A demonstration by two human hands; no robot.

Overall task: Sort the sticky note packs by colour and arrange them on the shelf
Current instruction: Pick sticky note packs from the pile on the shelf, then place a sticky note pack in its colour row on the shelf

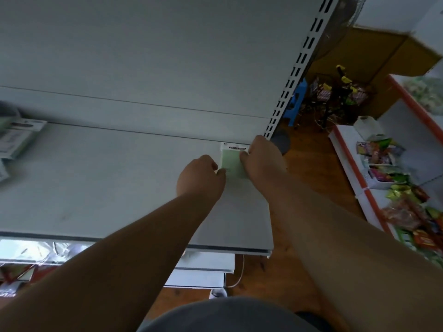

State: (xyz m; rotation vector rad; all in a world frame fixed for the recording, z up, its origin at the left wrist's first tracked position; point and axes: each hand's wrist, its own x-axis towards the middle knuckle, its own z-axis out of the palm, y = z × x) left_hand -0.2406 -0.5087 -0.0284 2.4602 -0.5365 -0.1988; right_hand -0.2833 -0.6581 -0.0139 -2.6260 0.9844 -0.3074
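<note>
My left hand (200, 174) and right hand (260, 161) both grip the green sticky note pack (232, 160), one at each side edge. The pack lies flat at the shelf's (107, 183) back right corner, its white header against the rear panel. Bare shelf stretches leftward to more packs (16, 137) at the far left end. The slotted upright (294, 75) bounds the right side.

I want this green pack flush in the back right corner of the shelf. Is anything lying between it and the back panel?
Nothing visible. The green pack lies flat on the shelf with its white header already at the back panel. The left hand and right hand touch its two sides.
</note>
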